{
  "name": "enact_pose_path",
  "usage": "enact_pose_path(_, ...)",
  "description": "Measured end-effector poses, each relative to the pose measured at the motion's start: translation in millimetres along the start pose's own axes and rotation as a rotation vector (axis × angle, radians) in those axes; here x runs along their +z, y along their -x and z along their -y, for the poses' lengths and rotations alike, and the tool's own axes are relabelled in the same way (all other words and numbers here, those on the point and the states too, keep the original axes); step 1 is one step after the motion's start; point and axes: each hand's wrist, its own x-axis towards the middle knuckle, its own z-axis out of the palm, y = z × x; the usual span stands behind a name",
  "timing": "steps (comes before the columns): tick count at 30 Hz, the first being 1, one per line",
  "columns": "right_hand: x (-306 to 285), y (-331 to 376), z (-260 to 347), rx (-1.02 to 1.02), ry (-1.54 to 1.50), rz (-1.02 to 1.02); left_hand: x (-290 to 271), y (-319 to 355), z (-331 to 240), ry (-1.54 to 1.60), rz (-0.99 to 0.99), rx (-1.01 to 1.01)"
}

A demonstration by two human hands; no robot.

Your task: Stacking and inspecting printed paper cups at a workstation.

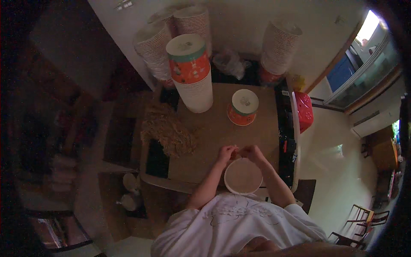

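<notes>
While a pale tub (243, 176) is sitting at the near edge of the table (167, 183), the left hand (227, 153) and right hand (253, 154) are curling close together by its far rim; whether they are gripping anything, I cannot tell. Tan fibre (169, 130) is lying near the left edge, a tall bucket stack (192, 79) standing beyond.

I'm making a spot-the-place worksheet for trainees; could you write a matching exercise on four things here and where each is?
Things:
1. White tub
2. Tan stringy pile
3. Red plastic object
4. Crumpled clear plastic

Places:
A. Toward the wall, at the far side
B. Just past the right edge of the table
C. Closest to the white shirt
D. On the table's left part

Pairs: 1-C, 2-D, 3-B, 4-A
</notes>
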Motion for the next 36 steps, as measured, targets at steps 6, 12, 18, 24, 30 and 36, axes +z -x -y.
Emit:
enact_pose_path(6, -5.2, 3.8, -2.1, -0.007, -0.251, 0.052, 2.5, 13.7, -32.1, 0.232, 0.031, -0.334)
enact_pose_path(12, -9.7, 13.9, 20.8, -0.012, -0.345, 0.088, 3.3, 20.0, -41.0, -0.021, 0.081, -0.127)
enact_pose_path(18, -8.6, 12.1, 30.9, 0.034, -0.605, 0.045, 3.0, 16.1, -35.1, -0.122, 0.038, -0.118)
enact_pose_path(24, -8.7, -4.5, 0.4, 0.001, -0.741, 0.103, 14.4, 12.9, -38.1, -0.414, -0.004, 0.062)
enact_pose_path(30, -11.8, -4.2, 21.2, 0.251, -0.548, 0.134, 3.8, -1.8, -6.4, -0.439, 0.004, 0.175)
enact_pose_path(36, -6.1, 6.5, 19.9, 0.008, -0.885, 0.105, 7.7, -8.8, -0.4, -0.253, -0.02, 0.096)
